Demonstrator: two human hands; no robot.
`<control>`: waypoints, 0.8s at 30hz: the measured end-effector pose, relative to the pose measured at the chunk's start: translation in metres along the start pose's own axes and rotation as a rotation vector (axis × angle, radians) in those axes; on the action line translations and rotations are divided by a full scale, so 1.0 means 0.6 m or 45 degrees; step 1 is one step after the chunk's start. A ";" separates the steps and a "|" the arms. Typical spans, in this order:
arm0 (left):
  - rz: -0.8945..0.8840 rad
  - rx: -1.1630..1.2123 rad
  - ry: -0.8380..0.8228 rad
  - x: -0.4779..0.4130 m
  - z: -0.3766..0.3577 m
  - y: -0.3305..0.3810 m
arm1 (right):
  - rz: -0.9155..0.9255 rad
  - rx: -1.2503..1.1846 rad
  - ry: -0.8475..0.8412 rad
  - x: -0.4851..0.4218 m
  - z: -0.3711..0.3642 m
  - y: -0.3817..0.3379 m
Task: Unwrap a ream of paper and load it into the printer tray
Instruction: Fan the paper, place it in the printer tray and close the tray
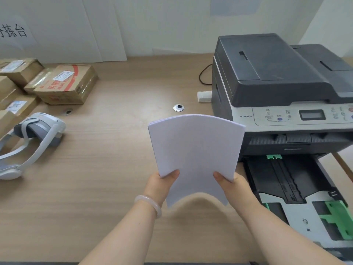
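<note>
A stack of white paper [194, 150] is held above the desk, bowed upward along its length. My left hand [162, 182] grips its near left edge and my right hand [232, 185] grips its near right edge, thumbs on top. No wrapper is visible on the sheets. To the right stands a grey printer [277, 83]. Its paper tray [286, 188] is pulled out toward me, with nothing in it and green guides showing. The stack hangs just left of the tray.
Several cardboard parcels [65, 85] lie at the back left of the wooden desk [95, 159]. A white headset [32, 138] rests at the left. A metal cable grommet [178, 107] sits behind the paper. A white adapter [204, 96] lies beside the printer.
</note>
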State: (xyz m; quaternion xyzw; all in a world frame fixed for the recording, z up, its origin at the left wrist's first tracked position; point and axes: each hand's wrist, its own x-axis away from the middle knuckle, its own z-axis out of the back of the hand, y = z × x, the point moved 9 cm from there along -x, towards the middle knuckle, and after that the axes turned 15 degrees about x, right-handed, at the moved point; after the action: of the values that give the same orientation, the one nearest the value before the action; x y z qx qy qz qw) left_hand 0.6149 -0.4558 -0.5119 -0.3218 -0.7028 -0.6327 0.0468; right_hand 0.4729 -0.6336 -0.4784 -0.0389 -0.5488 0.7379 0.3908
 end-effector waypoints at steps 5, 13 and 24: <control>0.019 -0.009 -0.109 -0.006 -0.003 -0.013 | -0.028 0.100 -0.063 -0.006 -0.020 0.020; -0.034 -0.139 -0.016 -0.008 0.018 -0.018 | -0.023 0.168 -0.032 -0.004 -0.030 0.030; -0.031 -0.297 -0.098 -0.004 -0.002 0.087 | -0.002 0.273 -0.035 0.001 0.023 -0.076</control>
State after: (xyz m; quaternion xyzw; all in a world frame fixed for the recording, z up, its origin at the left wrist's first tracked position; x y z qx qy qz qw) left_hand 0.6428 -0.4583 -0.4678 -0.3405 -0.6295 -0.6980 -0.0258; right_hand 0.4899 -0.6399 -0.4343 0.0136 -0.4721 0.7926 0.3856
